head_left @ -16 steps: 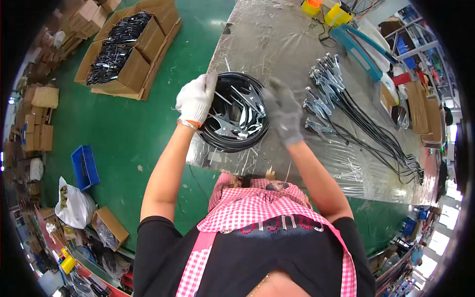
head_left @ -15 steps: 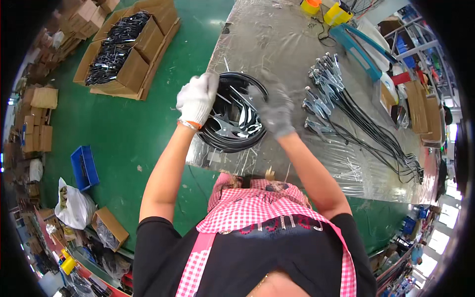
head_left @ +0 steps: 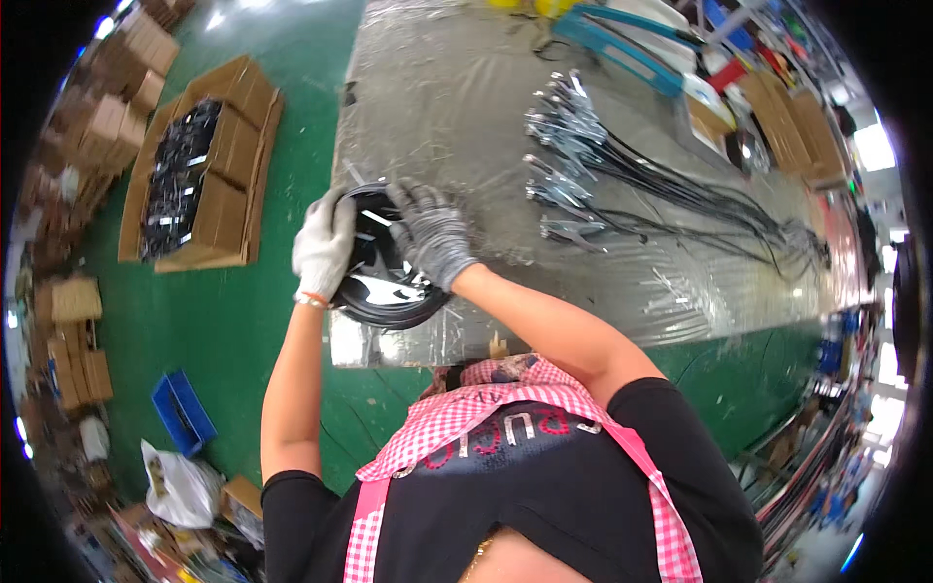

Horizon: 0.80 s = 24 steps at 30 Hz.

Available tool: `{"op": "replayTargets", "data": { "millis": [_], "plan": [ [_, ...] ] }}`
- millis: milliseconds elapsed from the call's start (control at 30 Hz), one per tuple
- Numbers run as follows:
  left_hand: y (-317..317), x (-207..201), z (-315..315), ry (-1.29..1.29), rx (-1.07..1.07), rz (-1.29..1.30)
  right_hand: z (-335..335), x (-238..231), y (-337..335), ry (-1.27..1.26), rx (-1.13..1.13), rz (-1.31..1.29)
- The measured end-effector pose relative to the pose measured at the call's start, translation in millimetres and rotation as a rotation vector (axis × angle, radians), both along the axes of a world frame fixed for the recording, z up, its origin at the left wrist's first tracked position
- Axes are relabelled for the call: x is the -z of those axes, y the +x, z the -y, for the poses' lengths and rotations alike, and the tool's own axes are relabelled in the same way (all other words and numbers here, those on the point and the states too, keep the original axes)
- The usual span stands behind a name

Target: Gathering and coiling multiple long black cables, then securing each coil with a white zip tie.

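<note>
A coil of black cable (head_left: 394, 317) rests at the left end of the table, with shiny metal clamps (head_left: 381, 290) inside its ring. My left hand (head_left: 326, 245), in a white knitted glove, grips the coil's left side. On the opposite side my right hand (head_left: 432, 233), gloved in grey, closes over the rim, its fingers reaching toward the middle of the ring. Both hands cover parts of the cable. Further right lies a bundle of black cables (head_left: 685, 189), with several metal clamps (head_left: 566, 136) at its near-left end.
The plastic-covered table (head_left: 466, 117) has its left edge beside the coil. Beyond it, on the green floor (head_left: 292, 175), stand cardboard boxes (head_left: 228, 209) full of black cables. A blue bin (head_left: 185, 413) and white sack (head_left: 180, 486) are lower left. A teal frame (head_left: 622, 49) lies at the table's back.
My right hand, blurred by motion before, now lies on the coil's right side. My left hand has shifted down the left rim. The whole view has turned, moving the coil leftward in it.
</note>
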<state>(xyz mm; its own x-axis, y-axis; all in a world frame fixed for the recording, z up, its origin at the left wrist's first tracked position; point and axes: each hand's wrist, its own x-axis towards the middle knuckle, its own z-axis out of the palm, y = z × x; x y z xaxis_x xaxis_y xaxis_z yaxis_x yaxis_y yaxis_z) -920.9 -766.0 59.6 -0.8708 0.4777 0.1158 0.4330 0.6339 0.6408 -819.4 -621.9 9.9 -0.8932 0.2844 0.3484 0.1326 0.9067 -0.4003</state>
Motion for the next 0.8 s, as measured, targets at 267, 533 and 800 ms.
{"op": "replayTargets", "data": {
  "millis": [267, 533, 800],
  "plan": [
    [42.6, 65.2, 86.7, -0.233, -0.304, -0.019, -103.9, 19.6, 111.5, -0.134, 0.108, 0.116],
    [272.5, 107.7, 55.5, -0.091, -0.836, 0.171, -288.5, 101.0, 199.7, 0.144, 0.332, 0.517],
    [249.7, -20.5, -118.8, 0.297, -0.197, -0.162, -301.7, 9.6, 173.6, 0.227, 0.107, -0.106]
  ]
}}
